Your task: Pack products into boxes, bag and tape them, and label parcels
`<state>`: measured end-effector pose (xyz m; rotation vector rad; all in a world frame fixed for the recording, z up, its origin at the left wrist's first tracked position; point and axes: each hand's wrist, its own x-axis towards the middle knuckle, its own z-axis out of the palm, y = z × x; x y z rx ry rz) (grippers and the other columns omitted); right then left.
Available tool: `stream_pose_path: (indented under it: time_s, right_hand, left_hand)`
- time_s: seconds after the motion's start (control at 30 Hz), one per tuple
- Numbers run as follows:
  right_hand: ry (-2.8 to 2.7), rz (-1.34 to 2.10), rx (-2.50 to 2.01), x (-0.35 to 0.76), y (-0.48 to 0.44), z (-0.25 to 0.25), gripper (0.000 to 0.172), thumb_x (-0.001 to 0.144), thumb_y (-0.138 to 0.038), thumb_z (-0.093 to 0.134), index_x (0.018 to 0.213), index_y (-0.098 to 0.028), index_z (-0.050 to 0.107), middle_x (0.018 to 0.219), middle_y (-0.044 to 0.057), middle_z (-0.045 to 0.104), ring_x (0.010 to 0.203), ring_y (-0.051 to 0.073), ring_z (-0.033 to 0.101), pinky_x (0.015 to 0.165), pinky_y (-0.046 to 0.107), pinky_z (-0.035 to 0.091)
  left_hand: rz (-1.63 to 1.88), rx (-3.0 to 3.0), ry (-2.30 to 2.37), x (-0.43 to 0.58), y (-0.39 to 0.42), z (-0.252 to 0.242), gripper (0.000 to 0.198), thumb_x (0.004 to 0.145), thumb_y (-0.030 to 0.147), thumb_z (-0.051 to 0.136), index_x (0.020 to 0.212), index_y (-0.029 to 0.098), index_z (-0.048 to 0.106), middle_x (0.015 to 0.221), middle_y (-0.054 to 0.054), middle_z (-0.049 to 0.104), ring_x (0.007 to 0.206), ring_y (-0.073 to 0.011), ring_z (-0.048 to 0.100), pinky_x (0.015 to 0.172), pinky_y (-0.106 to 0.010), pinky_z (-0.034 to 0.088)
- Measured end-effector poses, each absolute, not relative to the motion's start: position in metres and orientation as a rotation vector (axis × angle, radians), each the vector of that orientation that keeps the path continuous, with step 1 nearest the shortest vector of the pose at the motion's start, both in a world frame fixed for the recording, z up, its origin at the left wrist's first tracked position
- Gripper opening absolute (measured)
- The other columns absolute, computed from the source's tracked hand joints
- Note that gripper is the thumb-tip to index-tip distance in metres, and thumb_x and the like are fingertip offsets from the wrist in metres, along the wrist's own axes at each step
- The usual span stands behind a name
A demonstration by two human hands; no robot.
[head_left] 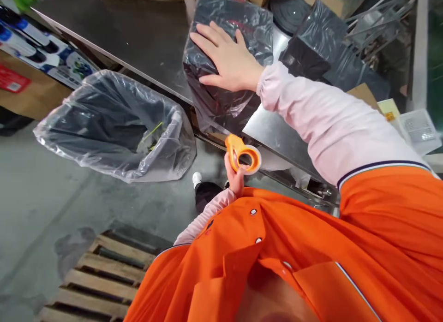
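My right hand (pixel 226 56) lies flat, fingers spread, on a dark package in glossy black plastic wrap (pixel 224 100) at the edge of a stainless steel table (pixel 121 36). My left hand (pixel 236 174) is lower down, near my chest, and grips an orange tape dispenser (pixel 242 153) with a roll of tape on it. The dispenser hangs just past the table's front edge, apart from the package. A pink sleeve covers each arm, under an orange short-sleeved shirt.
Several more black-wrapped packages (pixel 321 40) lie at the table's far right. A translucent plastic bin liner (pixel 114 128) sits open on the grey concrete floor (pixel 44 183) left of the table. A wooden pallet (pixel 100 276) lies at lower left, and printed cartons (pixel 44 50) stand at upper left.
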<state>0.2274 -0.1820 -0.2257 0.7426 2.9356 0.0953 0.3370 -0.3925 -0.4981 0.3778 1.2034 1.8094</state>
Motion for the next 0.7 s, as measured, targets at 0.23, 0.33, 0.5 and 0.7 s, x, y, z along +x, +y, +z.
stream_pose_path:
  time_s: [0.23,0.33,0.5,0.7]
  right_hand:
    - [2.857,0.166,0.827,0.221,-0.186,-0.23,0.097,0.107,-0.024,0.067,0.183,-0.025,0.007,0.191,0.006,0.005,0.177,0.034,0.003,0.137,0.079,0.013]
    - [2.864,0.133,0.825,0.216,-0.185,-0.231,0.098,0.103,-0.019,0.064,0.183,-0.023,0.008,0.191,0.008,0.005,0.177,0.037,0.003,0.136,0.082,0.007]
    - [2.867,0.167,0.761,0.22,-0.178,-0.232,0.098,0.104,-0.021,0.065,0.183,-0.025,0.006,0.191,0.006,0.005,0.177,0.034,0.003,0.138,0.078,0.01]
    - [2.872,0.189,0.783,0.22,-0.181,-0.231,0.099,0.103,-0.018,0.065,0.183,-0.024,0.007,0.191,0.006,0.004,0.177,0.034,0.003,0.137,0.08,0.012]
  left_hand:
    - [1.763,0.471,1.135,0.365,-0.33,-0.506,0.112,0.082,0.051,0.089,0.171,0.017,0.03,0.171,-0.022,0.044,0.157,-0.0389,0.05,0.128,-0.05,0.047]
    - [1.764,0.511,1.208,0.362,-0.311,-0.506,0.11,0.084,0.047,0.09,0.172,0.019,0.031,0.172,-0.02,0.043,0.16,-0.0375,0.046,0.133,-0.047,0.041]
    - [1.733,0.511,1.267,0.337,-0.297,-0.502,0.099,0.085,0.034,0.088,0.17,0.019,0.039,0.166,-0.016,0.053,0.154,-0.0367,0.053,0.133,-0.049,0.041]
    - [1.293,0.849,1.061,0.354,-0.249,-0.481,0.065,0.068,0.034,0.104,0.12,0.007,0.078,0.121,-0.021,0.079,0.124,-0.046,0.072,0.117,-0.059,0.054]
